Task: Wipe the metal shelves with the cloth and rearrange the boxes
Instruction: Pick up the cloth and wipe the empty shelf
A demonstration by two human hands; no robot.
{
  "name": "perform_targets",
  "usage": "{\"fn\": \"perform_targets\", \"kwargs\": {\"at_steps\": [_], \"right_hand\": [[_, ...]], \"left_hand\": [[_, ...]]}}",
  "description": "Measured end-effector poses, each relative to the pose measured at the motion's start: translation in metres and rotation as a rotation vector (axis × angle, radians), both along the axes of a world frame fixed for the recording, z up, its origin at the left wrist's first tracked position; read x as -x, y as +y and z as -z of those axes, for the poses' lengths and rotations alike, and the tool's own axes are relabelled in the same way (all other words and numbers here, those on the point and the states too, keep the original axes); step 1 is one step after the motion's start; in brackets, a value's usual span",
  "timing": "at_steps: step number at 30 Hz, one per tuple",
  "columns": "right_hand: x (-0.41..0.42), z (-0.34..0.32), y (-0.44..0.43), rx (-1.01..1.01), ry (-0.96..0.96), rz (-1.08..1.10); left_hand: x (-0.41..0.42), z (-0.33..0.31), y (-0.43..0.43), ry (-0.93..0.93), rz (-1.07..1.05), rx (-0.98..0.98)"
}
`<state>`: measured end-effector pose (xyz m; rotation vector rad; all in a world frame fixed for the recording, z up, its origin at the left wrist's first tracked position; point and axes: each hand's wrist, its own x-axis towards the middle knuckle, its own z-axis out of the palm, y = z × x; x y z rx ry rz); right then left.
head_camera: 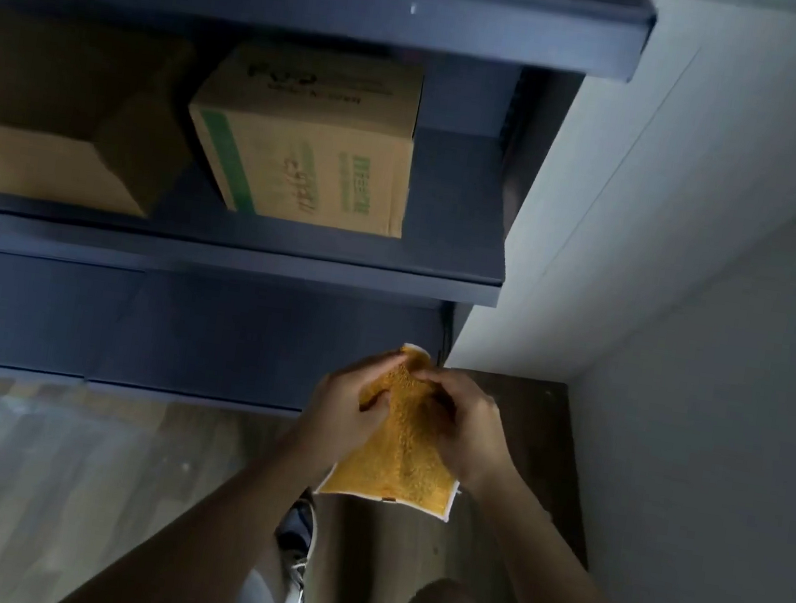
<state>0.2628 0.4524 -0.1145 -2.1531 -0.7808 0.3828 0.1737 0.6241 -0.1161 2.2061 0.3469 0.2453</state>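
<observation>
Both hands, left hand (344, 408) and right hand (462, 428), pinch the cloth (393, 457) beside the shelf edge (201, 399).

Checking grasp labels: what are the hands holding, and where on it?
The yellow cloth; left hand and right hand pinch its upper part, either side.

Pinches a fuzzy orange-yellow cloth with white edging (395, 458) between left hand (338, 410) and right hand (467, 429), with fingers (436, 382) curled into it. Stands before dark blue metal shelves (239, 257) bearing a green-printed cardboard box (313, 163) beside a plain brown cardboard box (41, 153).
</observation>
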Motion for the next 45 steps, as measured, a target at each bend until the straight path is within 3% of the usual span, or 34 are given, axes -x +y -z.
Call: {"fn": "perform_targets", "kwargs": {"at_steps": [8, 15, 21, 25, 34, 40, 45], "right_hand": [[-0.045, 0.23, 0.037, 0.038, 0.023, 0.052], [-0.079, 0.371, 0.057, 0.059, 0.03, 0.076], [-0.095, 0.414, 0.066, 0.1, 0.038, 0.147], [-0.116, 0.426, 0.073, 0.149, -0.063, 0.162], [-0.144, 0.463, 0.088, 0.219, -0.127, 0.103], [-0.146, 0.483, 0.093, 0.451, -0.226, 0.037], [-0.114, 0.512, 0.081, 0.492, -0.254, -0.1]], "left_hand": [[-0.05, 0.244, 0.037, 0.116, 0.023, 0.007], [-0.083, 0.391, 0.053, 0.103, 0.002, -0.015], [-0.095, 0.437, 0.057, 0.134, -0.03, -0.025], [-0.11, 0.455, 0.063, 0.139, -0.008, -0.059], [-0.139, 0.485, 0.076, 0.081, 0.047, -0.225], [-0.132, 0.486, 0.077, 0.255, 0.06, -0.52], [-0.137, 0.5, 0.062, 0.4, 0.346, -0.673]]}}
